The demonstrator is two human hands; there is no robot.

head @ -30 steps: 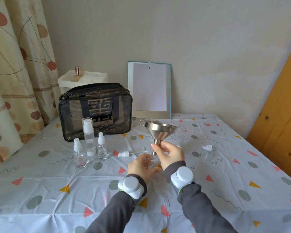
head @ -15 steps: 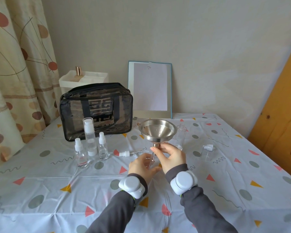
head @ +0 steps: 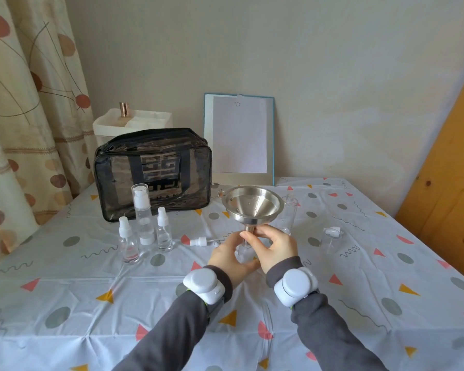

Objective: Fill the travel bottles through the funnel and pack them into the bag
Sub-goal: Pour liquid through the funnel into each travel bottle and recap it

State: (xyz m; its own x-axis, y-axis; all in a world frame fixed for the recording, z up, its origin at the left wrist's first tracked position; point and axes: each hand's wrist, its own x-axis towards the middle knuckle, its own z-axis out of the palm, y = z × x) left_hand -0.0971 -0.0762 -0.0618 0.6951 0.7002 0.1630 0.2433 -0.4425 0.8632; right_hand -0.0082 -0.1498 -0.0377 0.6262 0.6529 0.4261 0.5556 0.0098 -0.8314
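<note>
Surface: a table under a creased white tablecloth (head: 65, 290), printed with grey dots, pink and orange triangles and squiggles, stood against a plain beige wall.
Right grip: the right hand (head: 275, 247) pinched the funnel's narrow stem between thumb and fingertips, just under the bowl.
Left grip: the left hand (head: 227, 257) curled round a small clear bottle (head: 243, 251), which was mostly hidden between the two palms.
Funnel position: the funnel (head: 252, 204) rose above both hands, near the middle of the table, with its bowl clear of the fingers.
Funnel make: polished steel, a smooth cone with small holes in the inner wall and a wire loop at the left rim.
Funnel axis: nearly upright, wide mouth up and tipped slightly toward the camera, stem pointing down at the small clear bottle; whether the stem sat inside the neck could not be told.
Standing bottles: a tall pump bottle (head: 144, 215) stood upright between two short spray bottles (head: 126, 241) (head: 164, 228), all clear with white tops, left of the hands.
Loose part: a white spray head (head: 198, 241) lay on its side just beside the left hand.
Bag: a transparent bag (head: 153, 174) with black trim and straps stood behind the standing bottles.
Background: a clipboard (head: 239, 137) leaned on the wall.
</note>
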